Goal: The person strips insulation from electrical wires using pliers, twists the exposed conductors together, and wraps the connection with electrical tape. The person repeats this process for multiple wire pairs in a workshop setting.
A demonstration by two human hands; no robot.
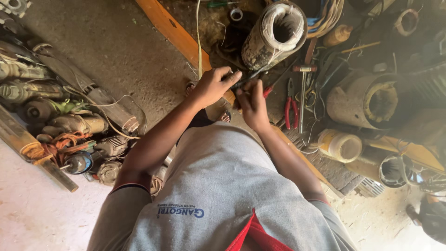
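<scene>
1. Right at the centre, the two hands meet over a thin dark strip or wire end [248,76], held out in front of the chest above the orange-painted wooden plank [173,32]. What the piece is exactly, I cannot tell; it is small and half hidden by fingers.
2. The left hand [214,85] is clenched around it from the side, thumb and forefinger pinching near the tip.
3. The right hand [253,103] is curled tight too, gripping the near end together with something red-handled [268,90], which looks like a small tool.
4. To do this well, I'd say keep both grips close together, so the thin piece doesn't flex or slip.
5. Just beyond the hands stands a grimy cylindrical motor stator wrapped in pale winding wire [274,35], open bore up.
6. To the right lie red-handled pliers [291,109] and a steel hammer [303,88], near enough to reach.
7. Further right sit a large rusty motor housing [367,100] and a yellowish roll of tape [339,145].
8. Off to the left, well apart, there's a heap of dusty old power-tool motors [69,125] on the concrete floor [116,51].
</scene>
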